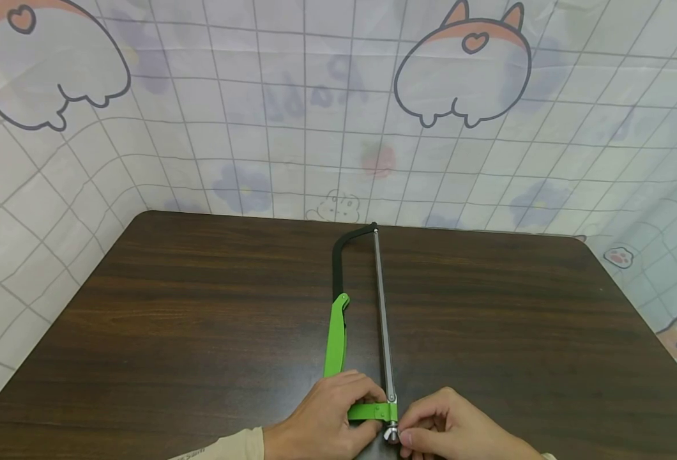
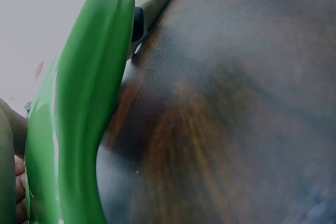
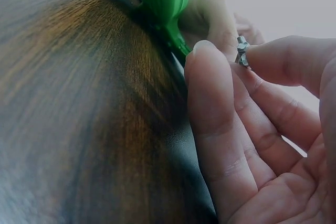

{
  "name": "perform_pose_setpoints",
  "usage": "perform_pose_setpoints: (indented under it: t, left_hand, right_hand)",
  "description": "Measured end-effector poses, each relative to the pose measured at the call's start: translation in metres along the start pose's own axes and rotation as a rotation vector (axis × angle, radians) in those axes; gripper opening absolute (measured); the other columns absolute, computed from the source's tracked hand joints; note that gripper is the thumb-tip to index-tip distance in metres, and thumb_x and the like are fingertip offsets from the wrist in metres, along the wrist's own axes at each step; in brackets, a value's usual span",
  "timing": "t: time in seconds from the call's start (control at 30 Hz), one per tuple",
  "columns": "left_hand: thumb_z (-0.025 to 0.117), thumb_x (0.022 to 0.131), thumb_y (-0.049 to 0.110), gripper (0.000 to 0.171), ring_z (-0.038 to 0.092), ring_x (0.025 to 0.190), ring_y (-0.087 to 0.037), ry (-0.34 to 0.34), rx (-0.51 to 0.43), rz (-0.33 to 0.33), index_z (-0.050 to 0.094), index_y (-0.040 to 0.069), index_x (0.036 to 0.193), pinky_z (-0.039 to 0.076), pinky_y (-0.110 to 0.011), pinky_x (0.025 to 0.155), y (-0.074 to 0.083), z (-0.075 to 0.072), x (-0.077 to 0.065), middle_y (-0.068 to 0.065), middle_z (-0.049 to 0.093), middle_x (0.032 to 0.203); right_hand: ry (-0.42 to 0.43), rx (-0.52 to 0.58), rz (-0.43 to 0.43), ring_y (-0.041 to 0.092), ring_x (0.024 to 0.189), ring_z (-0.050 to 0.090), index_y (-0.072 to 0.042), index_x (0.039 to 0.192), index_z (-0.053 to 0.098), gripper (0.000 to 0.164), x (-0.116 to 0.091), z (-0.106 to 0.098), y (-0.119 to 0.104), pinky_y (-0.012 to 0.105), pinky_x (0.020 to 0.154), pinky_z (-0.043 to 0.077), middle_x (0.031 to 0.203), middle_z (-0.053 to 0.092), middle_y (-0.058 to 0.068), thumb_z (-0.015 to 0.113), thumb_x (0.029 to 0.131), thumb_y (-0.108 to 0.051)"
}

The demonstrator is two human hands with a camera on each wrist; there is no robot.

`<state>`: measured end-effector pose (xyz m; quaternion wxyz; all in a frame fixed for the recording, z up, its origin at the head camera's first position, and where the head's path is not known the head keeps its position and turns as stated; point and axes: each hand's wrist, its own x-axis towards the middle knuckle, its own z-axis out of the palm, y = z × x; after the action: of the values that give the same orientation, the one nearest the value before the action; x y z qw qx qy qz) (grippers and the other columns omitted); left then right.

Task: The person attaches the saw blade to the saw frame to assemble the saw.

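While left hand (image 1: pixel 338 415) has fingers round hacksaw (image 1: pixel 382 306) green handle (image 1: pixel 335 338), right hand (image 1: pixel 456 425) fingers pinch wing nut (image 1: pixel 392 435); probably stiff, lightish, best held by handle.

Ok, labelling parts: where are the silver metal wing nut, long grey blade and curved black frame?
Silver metal wing nut (image 1: pixel 391 435), head view: centre.
Long grey blade (image 1: pixel 383 313), head view: middle.
Curved black frame (image 1: pixel 337 262), head view: lower section.

Perhaps a home, cartoon-printed wallcovering (image 1: pixel 321 134)
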<state>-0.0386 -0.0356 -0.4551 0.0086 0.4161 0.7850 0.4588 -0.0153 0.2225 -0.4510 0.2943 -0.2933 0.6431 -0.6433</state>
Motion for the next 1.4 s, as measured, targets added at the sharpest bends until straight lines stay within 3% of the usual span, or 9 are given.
perform_pose_setpoints:
  t: [0.3,0.4,0.53,0.67,0.77,0.9,1.2,1.4]
  left_hand:
    - [0.075,0.088,0.008,0.020,0.052,0.082,0.007,0.037,0.003,0.047,0.070,0.020,0.102,0.045,-0.006,0.075,-0.0018,0.0009,-0.0013,0.009,0.069,0.092]
    - [0.074,0.088,0.008,0.018,0.052,0.082,0.006,0.036,0.005,0.042,0.070,0.021,0.101,0.044,-0.005,0.075,-0.0019,0.0012,-0.0013,0.010,0.069,0.091]
    - [0.074,0.090,0.009,0.018,0.052,0.083,0.006,0.030,-0.010,0.029,0.070,0.022,0.102,0.043,-0.005,0.075,-0.0014,0.0012,-0.0015,0.011,0.069,0.091]
    - [0.073,0.091,0.010,0.016,0.052,0.083,0.006,0.037,0.012,0.064,0.070,0.021,0.102,0.043,-0.005,0.075,-0.0019,0.0011,-0.0014,0.009,0.070,0.090]
    - [0.073,0.091,0.010,0.016,0.052,0.084,0.006,0.033,0.009,0.064,0.070,0.021,0.102,0.043,-0.004,0.076,-0.0021,0.0008,-0.0014,0.009,0.070,0.091]
    - [0.073,0.090,0.009,0.018,0.053,0.084,0.006,0.030,0.014,0.066,0.071,0.020,0.103,0.044,-0.004,0.076,-0.0021,0.0005,-0.0013,0.009,0.071,0.092]
    - [0.073,0.089,0.009,0.018,0.056,0.087,0.004,0.017,-0.001,0.024,0.071,0.020,0.103,0.044,-0.005,0.080,-0.0012,0.0005,-0.0011,0.009,0.072,0.095]
    - [0.074,0.088,0.008,0.019,0.056,0.087,0.005,0.037,0.058,0.084,0.071,0.020,0.103,0.044,-0.004,0.080,-0.0022,0.0003,-0.0009,0.011,0.071,0.094]
  right_hand:
    - [0.000,0.012,0.051,-0.007,0.080,0.065,0.013,0.108,0.069,0.019,0.0018,0.0018,-0.0050,0.018,0.072,0.059,0.090,0.060,0.042,0.058,0.102,-0.002]
    - [-0.010,-0.022,0.000,-0.007,0.079,0.064,0.012,0.106,0.069,0.018,0.0026,0.0018,-0.0046,0.022,0.069,0.060,0.087,0.062,0.040,0.057,0.103,0.000]
    - [0.001,-0.021,0.021,-0.006,0.076,0.063,0.010,0.104,0.070,0.017,0.0029,0.0023,-0.0049,0.021,0.067,0.059,0.086,0.062,0.039,0.058,0.102,-0.001]
    - [0.011,-0.032,0.015,-0.008,0.076,0.063,0.009,0.103,0.070,0.017,0.0029,0.0024,-0.0025,0.021,0.066,0.059,0.085,0.063,0.038,0.058,0.102,-0.003]
    - [0.009,-0.068,-0.043,-0.009,0.077,0.063,0.009,0.102,0.070,0.017,0.0031,0.0019,0.0010,0.028,0.062,0.061,0.083,0.065,0.035,0.058,0.103,-0.002]
    - [0.014,-0.089,-0.052,-0.009,0.076,0.063,0.007,0.101,0.070,0.016,0.0034,0.0017,0.0023,0.030,0.061,0.061,0.082,0.067,0.033,0.058,0.103,-0.003]
    - [0.035,-0.079,-0.025,-0.009,0.072,0.059,0.004,0.102,0.073,0.014,0.0028,0.0025,0.0009,0.018,0.057,0.053,0.078,0.062,0.032,0.060,0.101,-0.001]
    - [0.045,-0.081,-0.036,-0.008,0.075,0.059,0.004,0.104,0.077,0.019,0.0023,0.0021,-0.0002,0.018,0.061,0.053,0.081,0.064,0.032,0.058,0.100,0.003]
